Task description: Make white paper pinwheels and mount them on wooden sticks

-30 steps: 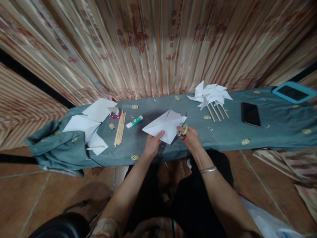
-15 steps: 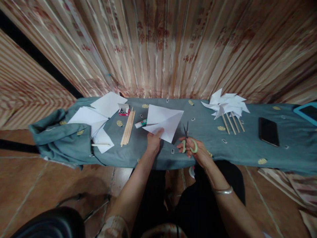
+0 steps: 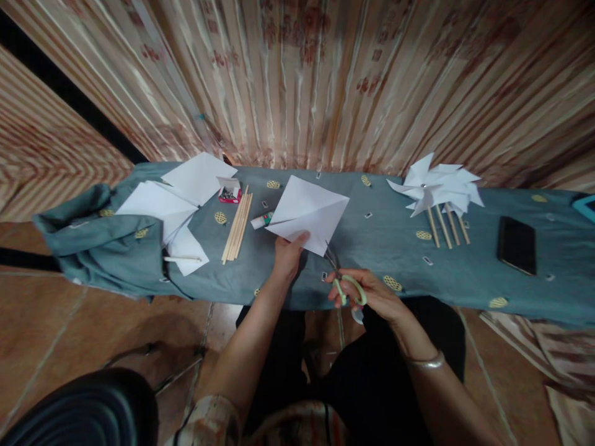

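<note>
A square of white paper [image 3: 312,207], creased and slit in from its left corner, is pinched along its near edge by my left hand [image 3: 289,253]. My right hand [image 3: 357,290] holds green-handled scissors [image 3: 346,290] by the loops. Their blades are at the paper's near right corner, one of them over the sheet. A glue stick [image 3: 261,220] lies just left of the paper, its far end partly covered by it. Further left are several wooden sticks [image 3: 238,226] and a small red box [image 3: 229,191] with metal pins or tacks in it.
White paper sheets [image 3: 153,207] and a single stick [image 3: 182,258] lie at the left on the bunched grey-green cloth [image 3: 106,248]. At the right are paper pinwheels [image 3: 437,186] on sticks, a black phone [image 3: 517,245] and a blue-edged device [image 3: 584,205]. A curtain [image 3: 297,93] hangs behind.
The scissors have moved left in my right hand, from beside the paper to its near right corner. My left hand keeps its hold on the sheet. The view has shifted slightly.
</note>
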`<action>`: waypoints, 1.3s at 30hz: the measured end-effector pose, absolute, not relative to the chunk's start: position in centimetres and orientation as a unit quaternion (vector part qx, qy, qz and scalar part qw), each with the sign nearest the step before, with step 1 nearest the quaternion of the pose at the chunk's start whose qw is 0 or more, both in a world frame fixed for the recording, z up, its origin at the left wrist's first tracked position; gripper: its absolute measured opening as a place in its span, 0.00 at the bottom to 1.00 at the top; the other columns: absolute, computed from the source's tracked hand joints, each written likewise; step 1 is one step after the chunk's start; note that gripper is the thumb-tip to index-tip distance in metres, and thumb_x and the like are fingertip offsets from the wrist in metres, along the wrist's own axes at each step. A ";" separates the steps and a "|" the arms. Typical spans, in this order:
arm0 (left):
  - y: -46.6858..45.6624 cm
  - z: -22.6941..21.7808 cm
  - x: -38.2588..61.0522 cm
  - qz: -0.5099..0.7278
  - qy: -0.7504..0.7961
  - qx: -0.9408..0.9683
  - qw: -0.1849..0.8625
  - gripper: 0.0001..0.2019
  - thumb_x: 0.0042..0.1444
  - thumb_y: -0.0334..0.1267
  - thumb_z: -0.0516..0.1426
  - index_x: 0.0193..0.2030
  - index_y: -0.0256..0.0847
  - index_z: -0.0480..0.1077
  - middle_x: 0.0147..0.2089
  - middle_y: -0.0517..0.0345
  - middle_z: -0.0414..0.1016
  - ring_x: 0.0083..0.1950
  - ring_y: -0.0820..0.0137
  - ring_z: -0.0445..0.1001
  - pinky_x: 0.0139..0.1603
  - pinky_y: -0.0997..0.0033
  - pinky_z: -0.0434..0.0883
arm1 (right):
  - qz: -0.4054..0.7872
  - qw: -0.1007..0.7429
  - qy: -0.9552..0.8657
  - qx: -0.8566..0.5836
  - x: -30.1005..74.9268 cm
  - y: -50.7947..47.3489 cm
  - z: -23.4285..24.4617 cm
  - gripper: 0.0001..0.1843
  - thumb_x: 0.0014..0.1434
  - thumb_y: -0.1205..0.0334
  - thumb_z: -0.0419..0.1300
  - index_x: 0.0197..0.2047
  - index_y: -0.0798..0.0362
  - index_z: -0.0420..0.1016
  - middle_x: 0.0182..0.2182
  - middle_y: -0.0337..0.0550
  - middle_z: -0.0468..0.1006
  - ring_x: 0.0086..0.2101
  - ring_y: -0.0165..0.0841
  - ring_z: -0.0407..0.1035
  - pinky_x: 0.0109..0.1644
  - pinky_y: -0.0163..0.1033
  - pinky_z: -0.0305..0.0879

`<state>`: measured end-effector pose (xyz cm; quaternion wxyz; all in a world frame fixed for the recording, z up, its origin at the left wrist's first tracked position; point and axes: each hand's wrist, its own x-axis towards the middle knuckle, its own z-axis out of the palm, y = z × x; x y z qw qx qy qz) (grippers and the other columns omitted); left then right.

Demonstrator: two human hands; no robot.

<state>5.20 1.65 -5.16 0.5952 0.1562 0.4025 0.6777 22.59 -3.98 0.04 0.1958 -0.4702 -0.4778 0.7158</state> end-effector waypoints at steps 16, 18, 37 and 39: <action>1.8 -5.5 5.7 0.689 0.405 0.145 0.583 0.24 0.30 0.36 0.71 0.39 0.37 0.75 0.38 0.53 0.81 0.45 0.62 0.77 0.49 0.63 0.71 | 0.701 0.220 -0.474 -0.486 20.9 -3.6 -0.7 0.25 0.43 0.41 0.68 0.32 0.55 0.75 0.24 0.40 0.79 0.21 0.27 0.71 0.17 0.26 0.59; 1.8 -5.6 5.7 0.688 0.407 0.144 0.583 0.24 0.30 0.36 0.71 0.39 0.37 0.75 0.39 0.53 0.81 0.46 0.61 0.77 0.50 0.63 0.71 | 0.699 0.222 -0.477 -0.485 21.0 -3.7 -0.9 0.25 0.44 0.41 0.68 0.33 0.55 0.75 0.24 0.40 0.79 0.21 0.27 0.71 0.17 0.26 0.59; 1.7 -5.8 5.8 0.686 0.408 0.156 0.582 0.23 0.33 0.36 0.70 0.41 0.36 0.75 0.42 0.51 0.80 0.45 0.62 0.77 0.48 0.64 0.71 | 0.695 0.227 -0.466 -0.498 20.7 -3.6 -1.2 0.23 0.43 0.42 0.69 0.31 0.54 0.76 0.21 0.39 0.77 0.19 0.27 0.69 0.17 0.27 0.58; 1.7 -5.8 5.8 0.686 0.411 0.153 0.581 0.22 0.33 0.36 0.70 0.40 0.37 0.75 0.42 0.52 0.81 0.45 0.63 0.77 0.48 0.64 0.71 | 0.696 0.233 -0.464 -0.496 20.6 -3.6 -1.2 0.23 0.43 0.42 0.69 0.31 0.54 0.76 0.21 0.38 0.77 0.19 0.26 0.69 0.16 0.27 0.58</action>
